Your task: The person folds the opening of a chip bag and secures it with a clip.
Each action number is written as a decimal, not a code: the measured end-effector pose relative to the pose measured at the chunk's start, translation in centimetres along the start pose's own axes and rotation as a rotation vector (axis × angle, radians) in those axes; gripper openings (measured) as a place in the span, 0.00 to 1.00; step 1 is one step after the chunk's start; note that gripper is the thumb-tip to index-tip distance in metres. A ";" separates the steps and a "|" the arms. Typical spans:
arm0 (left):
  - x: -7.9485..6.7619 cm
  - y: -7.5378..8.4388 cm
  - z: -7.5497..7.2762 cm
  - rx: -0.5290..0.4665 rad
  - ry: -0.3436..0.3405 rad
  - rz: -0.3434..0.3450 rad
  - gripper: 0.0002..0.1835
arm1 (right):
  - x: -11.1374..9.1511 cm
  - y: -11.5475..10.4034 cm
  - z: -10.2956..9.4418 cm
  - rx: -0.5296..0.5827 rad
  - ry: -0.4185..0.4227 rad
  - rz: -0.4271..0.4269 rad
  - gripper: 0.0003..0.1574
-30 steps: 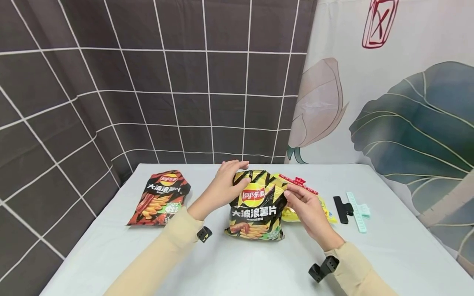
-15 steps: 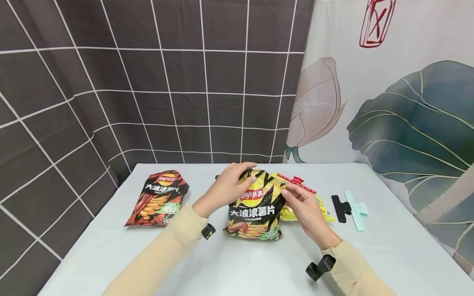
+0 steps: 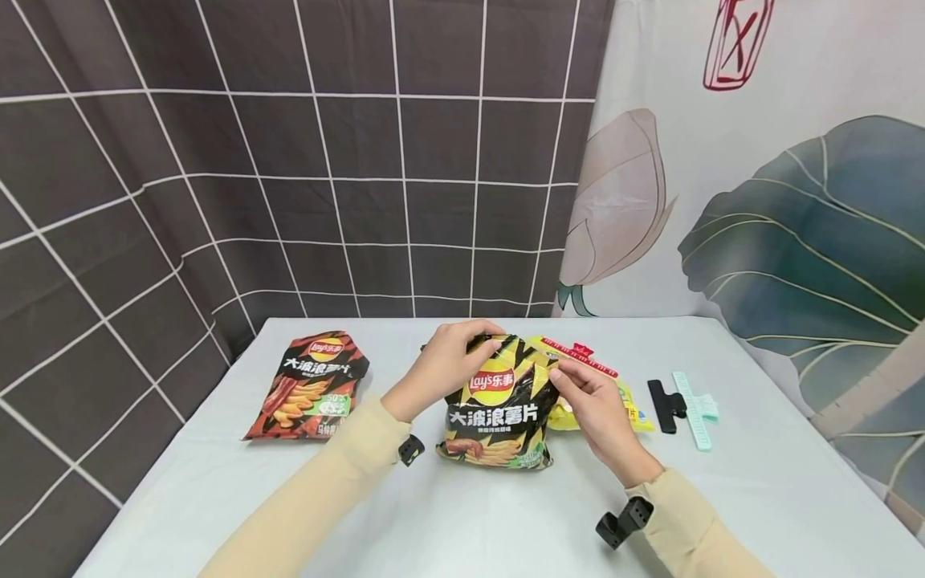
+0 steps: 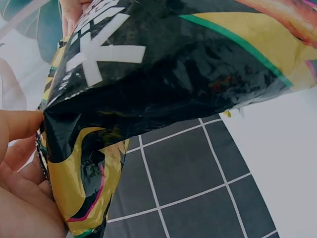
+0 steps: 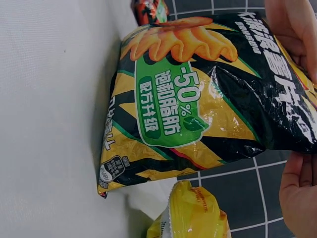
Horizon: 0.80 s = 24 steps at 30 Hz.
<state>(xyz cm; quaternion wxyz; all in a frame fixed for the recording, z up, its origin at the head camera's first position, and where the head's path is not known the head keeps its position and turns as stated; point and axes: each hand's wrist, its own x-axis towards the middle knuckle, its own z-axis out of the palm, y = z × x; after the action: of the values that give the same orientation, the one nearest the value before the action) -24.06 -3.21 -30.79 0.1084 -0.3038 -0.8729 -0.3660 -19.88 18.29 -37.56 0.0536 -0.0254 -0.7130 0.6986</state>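
Observation:
A black-and-yellow Lay's chip bag (image 3: 499, 417) stands leaning back at the middle of the table, its printed front facing me. At its upper left, my left hand (image 3: 451, 361) pinches the top of the bag, thumb on the front and the other fingers behind. In the left wrist view, the thumb (image 4: 22, 124) presses a folded yellow-and-black corner of the bag. My right hand (image 3: 596, 405) pinches the bag's upper right edge between thumb and fingers. The right wrist view shows the bag's lower front with a green label (image 5: 171, 109).
A red Lay's bag (image 3: 314, 393) with a folded top lies at the left. Behind my right hand lies a yellow bag (image 3: 567, 419) with a red sealing clip (image 3: 578, 356) across its top. Farther right are a black clip (image 3: 662, 407) and a mint-green clip (image 3: 694, 413).
My left hand has moved a little right across the bag's top and lowered slightly, and the upper left corner is now folded under it. The right hand keeps its hold.

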 end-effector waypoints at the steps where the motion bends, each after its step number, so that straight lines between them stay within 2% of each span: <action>1: 0.0 0.0 0.0 -0.007 0.004 0.000 0.11 | 0.0 0.1 0.0 0.011 0.002 -0.009 0.25; 5: -0.2 -0.1 0.1 -0.035 0.008 -0.006 0.10 | -0.1 0.4 -0.1 0.059 -0.003 -0.051 0.18; 15: -0.6 -0.4 0.2 -0.102 -0.009 -0.021 0.11 | -0.2 1.0 -0.1 0.132 -0.028 -0.107 0.24; 24: -0.9 -0.5 0.1 -0.129 -0.025 -0.021 0.12 | -0.5 1.5 -0.2 0.208 -0.089 -0.192 0.17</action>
<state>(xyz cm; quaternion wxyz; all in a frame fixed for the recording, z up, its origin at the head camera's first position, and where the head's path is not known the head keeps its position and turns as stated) -23.70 -3.82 -31.51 0.0739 -0.3054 -0.8520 -0.4188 -19.43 18.51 -39.11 0.0910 0.0797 -0.6377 0.7607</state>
